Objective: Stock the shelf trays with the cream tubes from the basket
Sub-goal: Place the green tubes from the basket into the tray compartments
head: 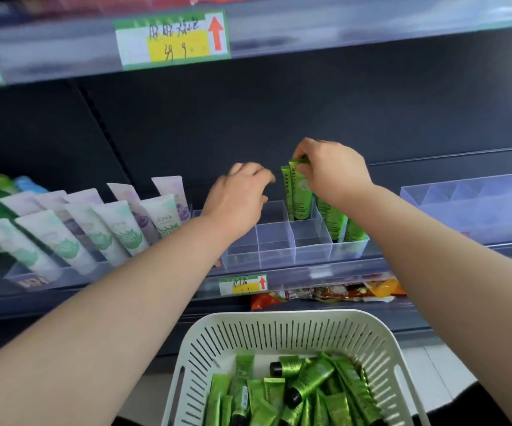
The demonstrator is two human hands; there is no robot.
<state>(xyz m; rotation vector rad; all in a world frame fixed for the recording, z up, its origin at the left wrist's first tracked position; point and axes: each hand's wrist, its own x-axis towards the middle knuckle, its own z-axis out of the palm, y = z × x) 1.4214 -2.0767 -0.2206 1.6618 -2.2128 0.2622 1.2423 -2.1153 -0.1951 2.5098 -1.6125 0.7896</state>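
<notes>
Right grip (331, 173) pinches a green cream tube (302, 193) upright in the clear tray (276, 242); left grip (236, 198) hangs released.

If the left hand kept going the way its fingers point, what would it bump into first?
Most likely the upright green tubes that the right hand pinches by their tops in the clear tray. The left hand points its fingers right, towards them. Depth is unclear, so it might pass just in front.
</notes>
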